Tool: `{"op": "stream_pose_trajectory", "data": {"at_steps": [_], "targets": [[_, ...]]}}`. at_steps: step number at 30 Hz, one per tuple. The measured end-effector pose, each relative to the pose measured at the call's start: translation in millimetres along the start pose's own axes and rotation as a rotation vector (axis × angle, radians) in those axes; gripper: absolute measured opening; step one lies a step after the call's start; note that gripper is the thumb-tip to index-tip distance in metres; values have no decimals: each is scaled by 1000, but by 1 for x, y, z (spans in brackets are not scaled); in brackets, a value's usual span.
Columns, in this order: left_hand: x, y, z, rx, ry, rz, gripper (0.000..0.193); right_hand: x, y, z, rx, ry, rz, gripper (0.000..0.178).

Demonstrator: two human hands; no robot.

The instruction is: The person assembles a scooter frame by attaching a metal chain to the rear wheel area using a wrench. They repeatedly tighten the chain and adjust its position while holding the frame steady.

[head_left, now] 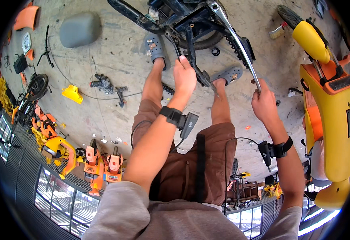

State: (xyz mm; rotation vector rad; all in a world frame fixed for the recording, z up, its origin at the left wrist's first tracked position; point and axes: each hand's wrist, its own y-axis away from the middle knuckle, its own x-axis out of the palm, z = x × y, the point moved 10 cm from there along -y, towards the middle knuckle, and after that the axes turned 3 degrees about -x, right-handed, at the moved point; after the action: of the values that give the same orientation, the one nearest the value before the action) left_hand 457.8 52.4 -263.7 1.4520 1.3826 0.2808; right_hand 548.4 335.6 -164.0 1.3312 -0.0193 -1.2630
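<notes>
My left hand (184, 75) is closed around a dark wrench (175, 44), whose far end is against the black metal frame (183, 25) of a partly stripped vehicle. In my right hand (265, 102) is the lower end of a long silver wrench (238, 45). Its ring end reaches up to the same frame at the top of the view; whether it sits on a bolt I cannot tell. Between the two tools a black metal bar (199, 72) slants down from the frame. A black tyre (211, 41) shows behind it.
A yellow and orange scooter (335, 108) stands close on my right. A grey seat (80, 29), a yellow plastic piece (72, 94) and a dark part with a cable (104, 84) lie on the concrete at left. Several orange and yellow vehicle parts (103, 166) line the wall. A brush (278, 31) lies at far right.
</notes>
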Motion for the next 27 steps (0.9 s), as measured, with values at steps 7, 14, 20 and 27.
{"op": "stream_pose_trajectory", "data": {"at_steps": [7, 14, 20, 27], "targets": [[-28, 33, -25, -531, 323, 610, 32, 1, 1, -3, 45, 10, 36, 32], [-43, 30, -101, -928, 346, 766, 20, 3, 4, -12, -33, 12, -50, 32], [-75, 40, -79, -556, 109, 615, 29, 3, -3, -10, 31, 36, 11, 33], [-90, 34, -27, 340, -233, 78, 43, 4, 1, -1, -19, 10, 2, 32]]}}
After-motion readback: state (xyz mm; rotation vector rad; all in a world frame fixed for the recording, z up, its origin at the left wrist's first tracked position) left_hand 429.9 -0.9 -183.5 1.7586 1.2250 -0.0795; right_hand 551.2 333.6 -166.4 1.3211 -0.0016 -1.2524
